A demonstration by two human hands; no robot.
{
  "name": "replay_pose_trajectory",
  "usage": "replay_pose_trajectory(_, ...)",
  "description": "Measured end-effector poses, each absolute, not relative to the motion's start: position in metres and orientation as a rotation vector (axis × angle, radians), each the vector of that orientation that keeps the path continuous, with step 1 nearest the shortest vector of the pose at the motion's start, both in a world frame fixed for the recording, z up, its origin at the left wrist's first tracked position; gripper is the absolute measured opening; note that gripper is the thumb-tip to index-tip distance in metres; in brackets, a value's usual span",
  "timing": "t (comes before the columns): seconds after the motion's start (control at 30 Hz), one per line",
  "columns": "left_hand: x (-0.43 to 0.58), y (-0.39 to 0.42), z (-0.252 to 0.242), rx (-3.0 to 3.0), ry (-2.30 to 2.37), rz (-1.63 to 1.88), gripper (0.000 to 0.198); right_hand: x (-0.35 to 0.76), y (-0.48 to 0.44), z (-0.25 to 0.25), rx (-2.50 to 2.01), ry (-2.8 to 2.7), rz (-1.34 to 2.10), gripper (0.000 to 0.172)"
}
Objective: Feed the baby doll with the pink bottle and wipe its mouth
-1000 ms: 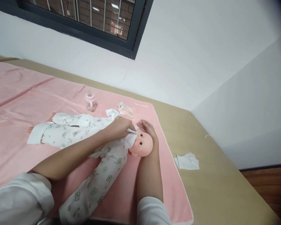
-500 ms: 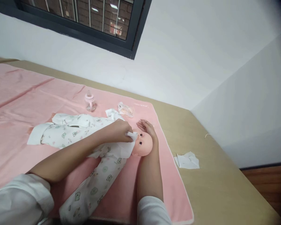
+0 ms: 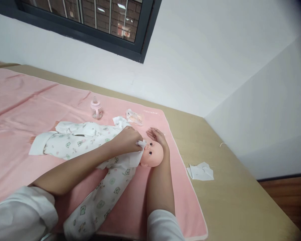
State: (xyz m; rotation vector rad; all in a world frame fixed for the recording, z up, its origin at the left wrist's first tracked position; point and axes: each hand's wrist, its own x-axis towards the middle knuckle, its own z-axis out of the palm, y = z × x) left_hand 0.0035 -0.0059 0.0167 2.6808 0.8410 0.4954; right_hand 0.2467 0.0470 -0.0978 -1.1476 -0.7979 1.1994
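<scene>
A baby doll point(image 3: 152, 155) in white clothes printed with small bears point(image 3: 90, 135) lies on its back, its head at the right. My left hand point(image 3: 127, 140) is closed on a white tissue point(image 3: 141, 144) and holds it against the lower part of the doll's face. The doll's eyes show above the tissue. My right forearm lies along the top of the doll's head. Beyond the head, my right hand point(image 3: 157, 135) curves round with its fingers stretched out and nothing in them. A large white collar or bib point(image 3: 135, 160) spreads below the doll's chin.
A pink blanket point(image 3: 15, 134) covers much of the wooden surface point(image 3: 230, 201). A baby bottle point(image 3: 96, 109) and a clear packet point(image 3: 134, 117) stand beyond the doll. To the right lies a crumpled white tissue point(image 3: 201, 171). A wall and a dark-framed window point(image 3: 140, 50) rise behind.
My left hand and the tissue have shifted very slightly at the doll's mouth, baring a bit more of the face. My right hand and the doll stay put.
</scene>
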Motion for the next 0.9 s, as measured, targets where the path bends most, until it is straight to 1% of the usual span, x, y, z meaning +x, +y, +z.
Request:
replay_pose_trajectory(0.17,0.003,-0.004,0.019,2.696,0.872,0.463,0.026,0.247,0.046,-0.099,-1.153,-0.795,1.21,0.02)
replay_pose_trajectory(0.47,0.002,0.002,0.014,2.746,0.899,0.513,0.022,0.249,0.048,-0.102,-1.145,-0.788,1.214,0.018)
replay_pose_trajectory(0.9,0.003,0.002,0.015,2.699,0.915,0.511,0.017,0.254,0.054,-0.111,-1.137,-0.791,1.241,0.018)
